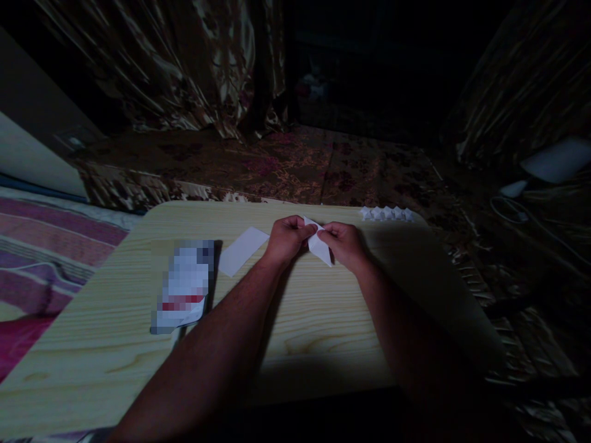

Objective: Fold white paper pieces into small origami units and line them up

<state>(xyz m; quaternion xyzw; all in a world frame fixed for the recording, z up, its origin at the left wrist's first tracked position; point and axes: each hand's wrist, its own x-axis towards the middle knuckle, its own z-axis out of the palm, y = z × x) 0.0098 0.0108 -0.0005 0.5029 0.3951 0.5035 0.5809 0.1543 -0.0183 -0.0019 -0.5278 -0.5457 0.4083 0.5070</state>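
Note:
Between my two hands is a folded piece of white paper [320,248], its pointed ends sticking out above and below my fingers. My left hand [289,239] pinches its left side, thumb on top. From the right, my right hand [343,241] grips the same paper, with its thumb close to the other thumb. Some fingertips are hidden behind the paper. A flat white sheet of paper [243,251] lies on the table just left of my left hand. Several small folded white paper pieces [386,213] stand in a row at the table's far right edge.
A pale wooden table [318,332] with rounded corners lies under my arms. On its left rests a blurred-out, phone-like device [184,286] with a cable below. Striped bedding [60,240] is at the left, patterned curtains [221,61] behind, and a white lamp-like object [556,161] at the right.

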